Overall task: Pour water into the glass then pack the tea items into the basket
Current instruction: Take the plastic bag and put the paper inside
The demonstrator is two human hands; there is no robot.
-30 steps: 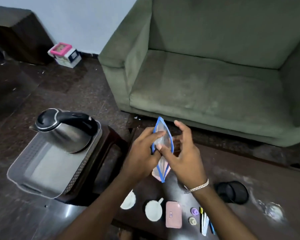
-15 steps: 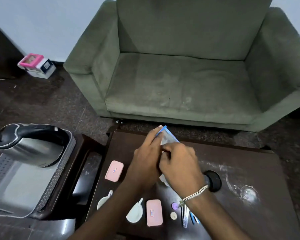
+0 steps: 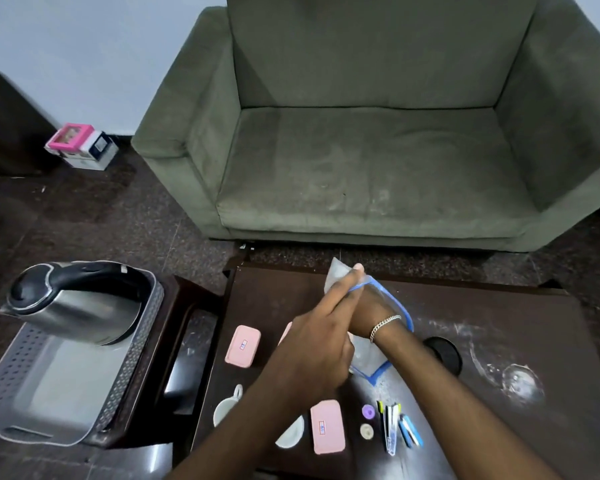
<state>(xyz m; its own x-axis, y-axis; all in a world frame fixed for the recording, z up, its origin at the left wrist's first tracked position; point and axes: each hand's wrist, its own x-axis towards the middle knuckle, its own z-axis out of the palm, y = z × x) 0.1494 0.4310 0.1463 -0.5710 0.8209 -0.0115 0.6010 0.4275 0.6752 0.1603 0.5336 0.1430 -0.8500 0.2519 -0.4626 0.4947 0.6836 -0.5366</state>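
Both hands meet over the dark table [image 3: 499, 327], holding a clear pouch with blue trim [image 3: 394, 299]. My left hand [image 3: 312, 355] lies across its near side, fingers reaching to its top corner. My right hand [image 3: 364, 311], bracelet at the wrist, grips the pouch at its mouth; whether the fingers are inside is hidden. A steel kettle [image 3: 77, 303] lies tilted in the grey basket [image 3: 132, 362] at the left. Two pink boxes [image 3: 242, 345] [image 3: 327, 426], two white cups [image 3: 224, 408] [image 3: 291, 436], sachets [image 3: 394, 427] and a clear glass [image 3: 520, 381] are on the table.
A black round lid [image 3: 444, 353] sits right of the pouch. Two small discs [image 3: 368, 420] lie by the sachets. The basket rests on a low side table [image 3: 187, 341]. A green sofa [image 3: 378, 161] stands behind the table, and boxes [image 3: 80, 145] sit on the floor.
The pouch has come down from in front of me to just above the table, with both hands still on it. My view has swung right, toward the table.
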